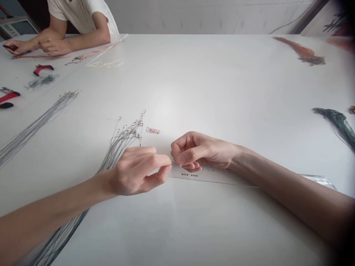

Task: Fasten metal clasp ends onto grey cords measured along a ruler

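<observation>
Head view: left hand (135, 171) and right hand (196, 151) were both pinched up at the end of a clear ruler (210, 175) on the white surface (222, 92), whatever they held too fine to make out, with a bunch of hooked wires (119, 146) just beside the left hand

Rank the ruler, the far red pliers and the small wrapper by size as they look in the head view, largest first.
1. Ruler, clearly largest, though partly hidden
2. Far red pliers
3. Small wrapper

The pliers look only slightly bigger than the wrapper; they lie farther from the camera, so their true difference is unsure.
</observation>
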`<state>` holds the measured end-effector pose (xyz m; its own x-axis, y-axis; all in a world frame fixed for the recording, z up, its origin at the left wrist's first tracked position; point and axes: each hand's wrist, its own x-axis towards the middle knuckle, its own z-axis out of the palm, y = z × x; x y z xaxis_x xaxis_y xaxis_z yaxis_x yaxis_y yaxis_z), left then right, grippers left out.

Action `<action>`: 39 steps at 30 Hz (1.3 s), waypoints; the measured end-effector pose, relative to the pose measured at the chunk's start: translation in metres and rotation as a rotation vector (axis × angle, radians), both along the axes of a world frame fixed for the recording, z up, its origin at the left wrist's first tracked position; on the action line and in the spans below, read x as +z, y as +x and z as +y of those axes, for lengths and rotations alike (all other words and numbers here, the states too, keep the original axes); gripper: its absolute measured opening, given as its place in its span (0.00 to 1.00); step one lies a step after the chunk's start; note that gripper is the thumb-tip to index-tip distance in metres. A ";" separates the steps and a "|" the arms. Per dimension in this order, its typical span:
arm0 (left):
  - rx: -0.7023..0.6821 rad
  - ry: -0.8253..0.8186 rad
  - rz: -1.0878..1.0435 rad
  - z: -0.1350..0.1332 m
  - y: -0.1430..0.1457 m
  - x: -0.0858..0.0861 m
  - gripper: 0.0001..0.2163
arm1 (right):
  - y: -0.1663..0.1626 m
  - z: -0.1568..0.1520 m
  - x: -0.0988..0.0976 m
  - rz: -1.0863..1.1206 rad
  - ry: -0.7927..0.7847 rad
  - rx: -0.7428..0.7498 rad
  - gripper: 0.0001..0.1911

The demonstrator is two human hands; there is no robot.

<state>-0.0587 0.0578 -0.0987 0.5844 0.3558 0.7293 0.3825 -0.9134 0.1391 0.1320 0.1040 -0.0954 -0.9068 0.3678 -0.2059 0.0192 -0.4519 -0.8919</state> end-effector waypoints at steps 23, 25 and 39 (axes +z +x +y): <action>0.021 -0.038 -0.034 0.000 0.000 -0.001 0.07 | 0.002 0.000 -0.002 0.033 0.089 -0.026 0.06; 0.018 -0.041 -0.049 0.000 0.000 -0.001 0.07 | 0.001 0.000 -0.001 0.044 0.083 -0.041 0.06; 0.031 -0.087 -0.080 -0.001 0.001 0.000 0.07 | -0.001 -0.002 -0.002 0.029 0.039 -0.097 0.06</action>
